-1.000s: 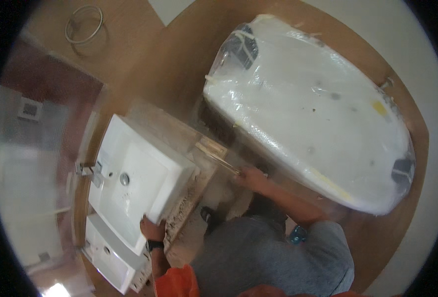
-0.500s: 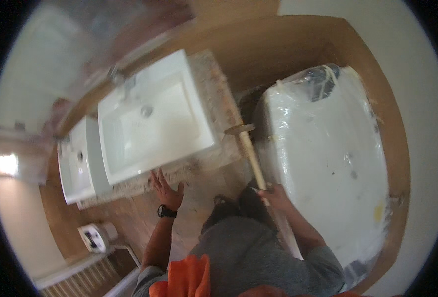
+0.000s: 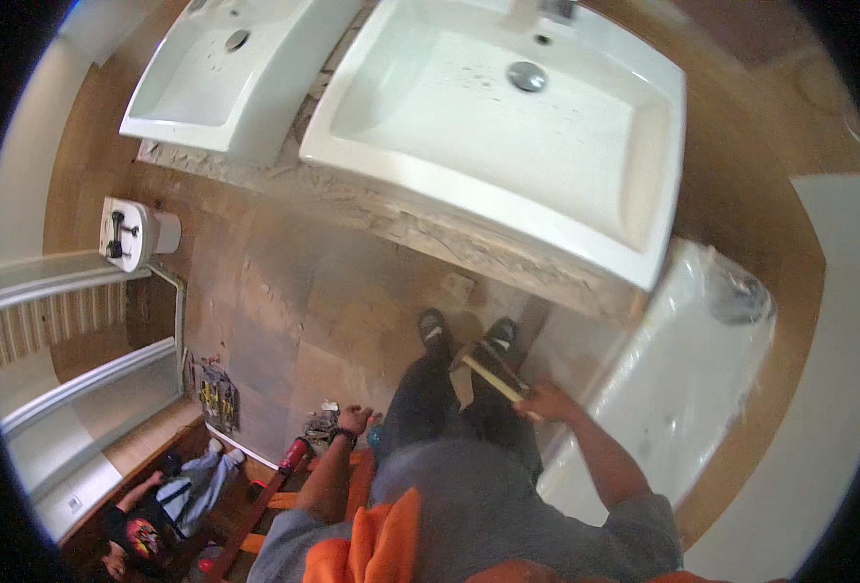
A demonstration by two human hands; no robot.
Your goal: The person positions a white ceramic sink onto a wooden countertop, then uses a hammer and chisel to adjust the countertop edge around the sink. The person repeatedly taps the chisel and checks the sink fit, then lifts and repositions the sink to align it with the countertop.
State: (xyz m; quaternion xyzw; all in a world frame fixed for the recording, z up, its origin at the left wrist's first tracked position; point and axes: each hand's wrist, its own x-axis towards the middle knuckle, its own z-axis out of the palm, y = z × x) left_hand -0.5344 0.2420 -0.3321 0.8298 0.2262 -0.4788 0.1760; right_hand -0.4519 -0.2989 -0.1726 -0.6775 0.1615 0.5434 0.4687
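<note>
Below, right hand [image 3: 544, 400] fingers grip a hammer [image 3: 493, 371] (wooden handle) while left hand [image 3: 354, 420] hangs with fingers loosely spread.

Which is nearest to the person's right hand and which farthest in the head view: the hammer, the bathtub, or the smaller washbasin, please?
From the right hand:
1. Hammer, held in that hand.
2. Bathtub, plastic-wrapped, just right of it.
3. Smaller washbasin, far upper left.

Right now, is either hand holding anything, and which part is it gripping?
The right hand grips a wooden-handled mallet at the end of its handle, head pointing toward the shoes. The left hand hangs open, holding nothing.
</note>
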